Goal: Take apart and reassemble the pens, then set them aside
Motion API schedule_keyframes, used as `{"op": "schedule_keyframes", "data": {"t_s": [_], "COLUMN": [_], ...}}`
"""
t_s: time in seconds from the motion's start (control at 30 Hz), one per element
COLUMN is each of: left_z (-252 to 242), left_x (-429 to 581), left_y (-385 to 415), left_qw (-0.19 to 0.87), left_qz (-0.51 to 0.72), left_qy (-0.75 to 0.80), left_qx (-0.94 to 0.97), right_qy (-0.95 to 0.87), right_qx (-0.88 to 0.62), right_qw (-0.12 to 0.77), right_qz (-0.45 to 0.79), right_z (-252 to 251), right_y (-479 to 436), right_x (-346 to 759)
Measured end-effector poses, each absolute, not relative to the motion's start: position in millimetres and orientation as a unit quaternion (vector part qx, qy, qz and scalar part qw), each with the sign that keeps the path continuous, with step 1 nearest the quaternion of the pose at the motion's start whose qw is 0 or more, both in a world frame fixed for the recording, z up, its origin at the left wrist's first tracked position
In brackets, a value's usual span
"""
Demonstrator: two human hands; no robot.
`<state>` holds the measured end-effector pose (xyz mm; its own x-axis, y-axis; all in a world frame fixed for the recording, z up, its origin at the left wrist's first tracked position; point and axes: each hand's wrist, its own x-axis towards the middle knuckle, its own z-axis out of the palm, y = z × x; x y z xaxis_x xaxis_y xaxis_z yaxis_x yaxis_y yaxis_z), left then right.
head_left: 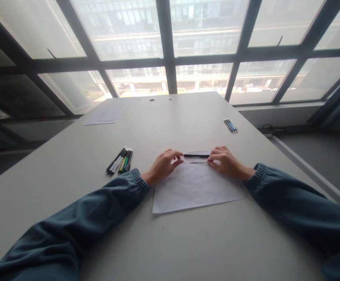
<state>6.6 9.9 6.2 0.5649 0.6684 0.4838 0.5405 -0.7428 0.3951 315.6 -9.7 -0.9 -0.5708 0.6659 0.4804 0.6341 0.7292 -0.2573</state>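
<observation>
Left of the white paper sheet (199, 189), straight, plastic-looking pens (119, 160) lie bundled. At its far left corner, the left hand's (166, 162) grip curls nearly closed; whether it holds anything, I can't tell. Along its far edge lies a smooth black tube (196, 155), crosswise; nearer, a needle-thin rod (198, 162) points leftward from the right hand's (225, 160) pinching grip.

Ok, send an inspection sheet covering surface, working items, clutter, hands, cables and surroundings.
Surface: broad white table.
Working items: white rectangular paper sheet; slim black pen-like stick near its far edge; thin dark rod, nearer.
Clutter: black, white, yellow and green pens, left; slim black-and-blue pens, right; white papers, far left.
Hands: bare right hand at the rod's right end; bare left hand near its other end, grip unclear.
Cables: dark loop, probably cable, beyond table's right edge.
Surroundings: dark-framed glass windows.
</observation>
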Motion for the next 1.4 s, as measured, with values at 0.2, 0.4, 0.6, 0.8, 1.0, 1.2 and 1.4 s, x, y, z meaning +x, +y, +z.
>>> {"op": "schedule_keyframes", "data": {"t_s": [0.2, 0.4, 0.6, 0.8, 1.0, 1.2, 1.4], "left_z": [10.3, 4.0, 4.0, 6.1, 9.1, 9.5, 9.4], "left_x": [-0.9, -6.3, -7.5, -6.0, -4.1, -3.8, -3.3], "left_y": [13.1, 16.7, 13.8, 9.8, 8.3, 8.9, 9.5], "left_qw": [0.082, 0.070, 0.082, 0.078, 0.065, 0.054, 0.047], "left_qz": [0.328, 0.303, 0.286, 0.276, 0.294, 0.306, 0.303], "left_qy": [0.342, 0.335, 0.341, 0.350, 0.350, 0.340, 0.332], "left_qx": [0.877, 0.889, 0.892, 0.892, 0.887, 0.888, 0.892], "right_qy": [-0.889, -0.888, -0.880, -0.876, -0.856, -0.828, -0.824], "right_qx": [-0.355, -0.359, -0.369, -0.371, -0.387, -0.402, -0.403], "right_qw": [0.289, 0.288, 0.300, 0.307, 0.342, 0.389, 0.397], "right_qz": [0.014, -0.005, -0.015, -0.018, -0.033, -0.043, -0.037], "right_z": [-0.7, -0.1, 0.3, -0.7, -1.3, -1.6, -2.6], "right_y": [-10.4, -10.0, -10.4, -10.2, -8.6, -7.3, -7.4], "right_x": [315.1, 315.4, 314.7, 314.5, 315.5, 315.0, 314.3]}}
